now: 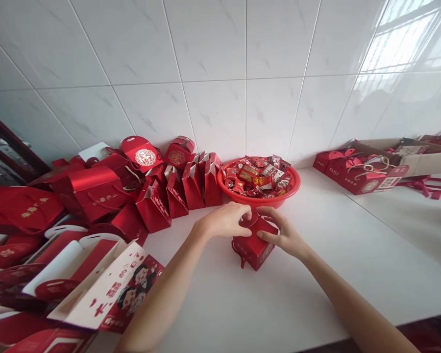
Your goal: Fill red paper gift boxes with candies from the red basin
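Note:
A small red candy box (259, 245) with gold print stands on the white tabletop in front of me, between my hands. My left hand (230, 219) is curled at the box's left top edge, thumb and fingers pinching about its lid flap. From the other side, my right hand (281, 231) grips the top, its thumb on the near face and its index finger over the far edge. A red cord with a tassel (241, 257) hangs at the box's left side. Just behind stands a red plastic basin (296, 184) heaped with wrapped candies (260, 174).
Several open red boxes (152, 208) line up left of the basin. Many more red and white boxes (106, 289) crowd the left side. Finished-looking red boxes with cords (363, 176) and an open carton (422, 159) sit at the right, along the tiled wall (213, 113).

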### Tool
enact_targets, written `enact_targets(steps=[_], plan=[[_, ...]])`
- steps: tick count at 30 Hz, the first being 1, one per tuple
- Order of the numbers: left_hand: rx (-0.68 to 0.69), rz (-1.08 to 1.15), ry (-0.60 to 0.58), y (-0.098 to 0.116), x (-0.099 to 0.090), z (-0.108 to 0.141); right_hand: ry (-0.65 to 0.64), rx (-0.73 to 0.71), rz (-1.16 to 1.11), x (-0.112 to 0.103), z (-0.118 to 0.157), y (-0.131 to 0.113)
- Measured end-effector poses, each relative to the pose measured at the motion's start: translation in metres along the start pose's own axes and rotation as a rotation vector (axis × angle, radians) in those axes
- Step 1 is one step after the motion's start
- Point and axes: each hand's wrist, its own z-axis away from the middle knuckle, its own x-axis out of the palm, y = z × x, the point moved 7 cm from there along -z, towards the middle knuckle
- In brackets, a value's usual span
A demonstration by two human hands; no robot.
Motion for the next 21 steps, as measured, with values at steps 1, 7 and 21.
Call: enact_targets(steps=[1,7,21], plan=[[0.013,-0.003,-0.015,0.002,0.001,0.001,-0.010,0.012,0.007,0.000,0.000,0.001],[-0.022,-0.017,-0.067,0.009,0.006,0.004,-0.033,0.088,0.095,-0.001,0.000,0.005],[-0.037,0.092,-0.069,-0.017,0.001,-0.007,0.148,0.128,-0.368,-0.035,-0.003,-0.001]])
